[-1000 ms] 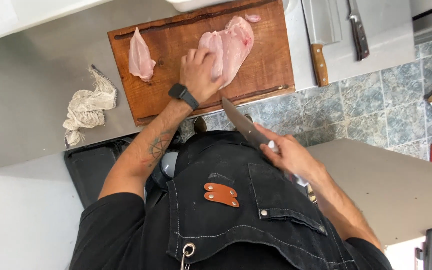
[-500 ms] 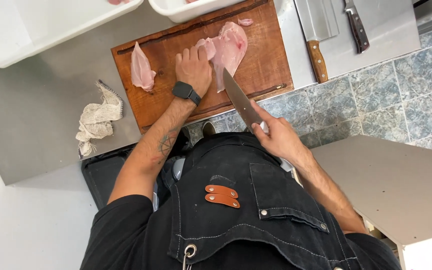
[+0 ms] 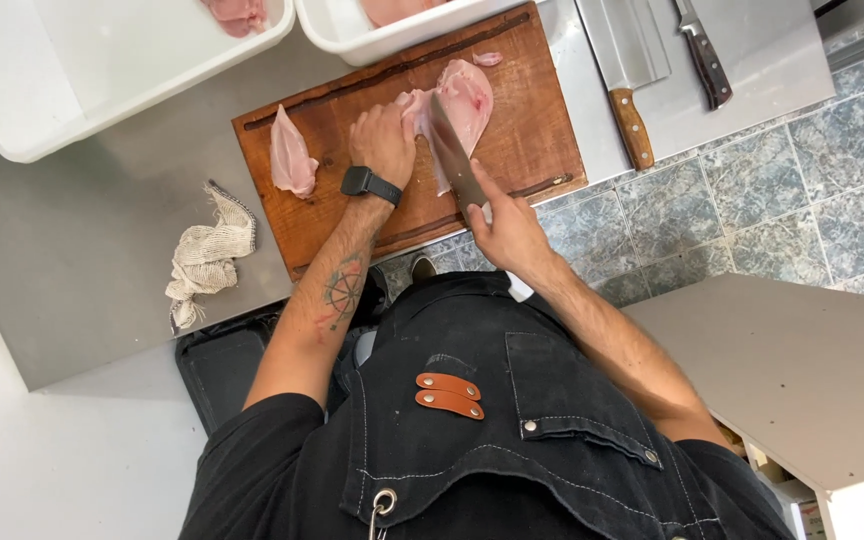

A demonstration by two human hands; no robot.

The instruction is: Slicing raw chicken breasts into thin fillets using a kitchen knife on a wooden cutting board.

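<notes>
A wooden cutting board (image 3: pixel 542 150) lies on the steel counter. On it sits a large raw chicken breast (image 3: pixel 469 95), with a smaller piece of raw chicken (image 3: pixel 290 160) at the board's left end. My left hand (image 3: pixel 384 143), a black watch on its wrist, presses flat on the left part of the large breast. My right hand (image 3: pixel 507 228) grips the handle of a chef's knife (image 3: pixel 452 158), whose blade lies across the breast, pointing away from me.
Two white tubs (image 3: pixel 82 70) (image 3: pixel 392 35) with raw meat stand behind the board. A cleaver (image 3: pixel 624 85) and another knife (image 3: pixel 702 60) lie to the right. A crumpled cloth (image 3: pixel 207 255) sits left of the board. Tiled floor lies right, and a dark tray (image 3: pixel 227 365) shows below the counter edge.
My right hand has carried the knife from beside my body up onto the chicken breast. The left hand has stayed on the meat. The view has shifted, so the tubs show.
</notes>
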